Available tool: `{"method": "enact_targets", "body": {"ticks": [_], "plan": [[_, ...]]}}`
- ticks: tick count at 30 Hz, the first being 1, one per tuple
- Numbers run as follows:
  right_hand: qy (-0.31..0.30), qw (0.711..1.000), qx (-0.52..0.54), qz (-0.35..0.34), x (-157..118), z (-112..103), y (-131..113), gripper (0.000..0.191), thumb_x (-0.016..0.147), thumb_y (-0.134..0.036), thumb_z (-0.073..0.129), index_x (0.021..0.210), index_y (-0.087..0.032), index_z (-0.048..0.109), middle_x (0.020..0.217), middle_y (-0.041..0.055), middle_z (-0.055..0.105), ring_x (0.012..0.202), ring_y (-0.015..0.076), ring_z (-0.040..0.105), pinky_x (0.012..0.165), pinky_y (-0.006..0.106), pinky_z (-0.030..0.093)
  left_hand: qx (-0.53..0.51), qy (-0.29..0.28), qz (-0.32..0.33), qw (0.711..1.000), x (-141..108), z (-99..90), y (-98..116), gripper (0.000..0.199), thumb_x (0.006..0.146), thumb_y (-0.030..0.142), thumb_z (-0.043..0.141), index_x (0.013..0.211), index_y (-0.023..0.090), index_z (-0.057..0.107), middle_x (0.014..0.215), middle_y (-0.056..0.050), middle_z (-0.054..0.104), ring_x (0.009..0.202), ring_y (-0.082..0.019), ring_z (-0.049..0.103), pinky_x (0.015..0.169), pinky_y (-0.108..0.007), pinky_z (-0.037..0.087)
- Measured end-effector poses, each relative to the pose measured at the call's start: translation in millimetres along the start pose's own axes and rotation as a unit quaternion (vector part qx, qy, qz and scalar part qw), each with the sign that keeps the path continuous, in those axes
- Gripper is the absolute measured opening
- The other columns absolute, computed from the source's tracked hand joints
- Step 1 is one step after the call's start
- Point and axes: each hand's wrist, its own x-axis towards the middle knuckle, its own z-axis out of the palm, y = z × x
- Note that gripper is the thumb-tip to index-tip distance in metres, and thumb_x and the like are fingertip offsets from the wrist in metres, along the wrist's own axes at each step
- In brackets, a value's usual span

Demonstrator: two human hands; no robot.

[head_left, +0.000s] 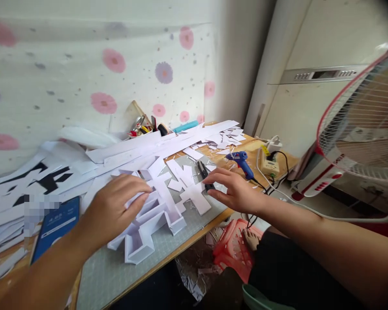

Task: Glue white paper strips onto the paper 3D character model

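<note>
A white hollow letter-like shape (143,234) with upright board walls lies on the grey-green cutting mat (113,280). My left hand (118,204) reaches over its left part, the thumb and fingertips drawn together at one of its walls. Toward the middle of the mat, my right hand (234,189) pinches the near end of a slim black tool (202,170), apparently a utility knife; its far end points away from me. Under and beside the tool lie flat white cut pieces (197,199).
A blue hot glue gun (241,161) rests behind my right hand, near a power strip (270,165) with cables. White strips and scraps (168,146) cover the back. A phone (56,226) lies at left. A fan (358,116) stands right; a red plastic basket (231,247) is below.
</note>
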Motion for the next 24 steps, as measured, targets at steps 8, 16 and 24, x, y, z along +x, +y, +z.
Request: {"method": "enact_targets", "body": {"ticks": [8, 16, 24], "plan": [[-0.101, 0.992, 0.08, 0.014, 22, 35, -14, 0.02, 0.09, -0.018, 0.06, 0.108, -0.014, 0.065, 0.105, 0.0119, 0.068, 0.098, 0.0197, 0.064, 0.089, 0.035, 0.053, -0.079, -0.11, 0.133, 0.982, 2, 30.7, -10, 0.017, 0.095, 0.021, 0.05, 0.098, 0.023, 0.067, 0.103, -0.003, 0.07, 0.099, -0.018, 0.062, 0.087, -0.031, 0.048], [-0.144, 0.98, 0.126, -0.052, 16, 51, -11, 0.039, 0.089, -0.015, 0.062, 0.126, -0.007, 0.061, 0.122, 0.0186, 0.062, 0.111, 0.0205, 0.06, 0.097, 0.033, 0.051, -0.095, -0.123, 0.183, 0.971, -14, 28.4, -15, 0.032, 0.091, 0.012, 0.051, 0.114, 0.028, 0.066, 0.116, -0.001, 0.066, 0.112, -0.018, 0.056, 0.097, -0.031, 0.044], [-0.146, 0.977, 0.135, -0.076, 19, 52, -3, 0.034, 0.09, -0.02, 0.063, 0.121, -0.006, 0.066, 0.119, 0.0181, 0.061, 0.106, 0.0198, 0.061, 0.091, 0.03, 0.052, -0.139, -0.106, 0.109, 0.979, -23, 38.7, -4, 0.039, 0.091, 0.012, 0.044, 0.109, 0.035, 0.069, 0.108, 0.006, 0.07, 0.104, -0.018, 0.062, 0.106, -0.037, 0.041]]}}
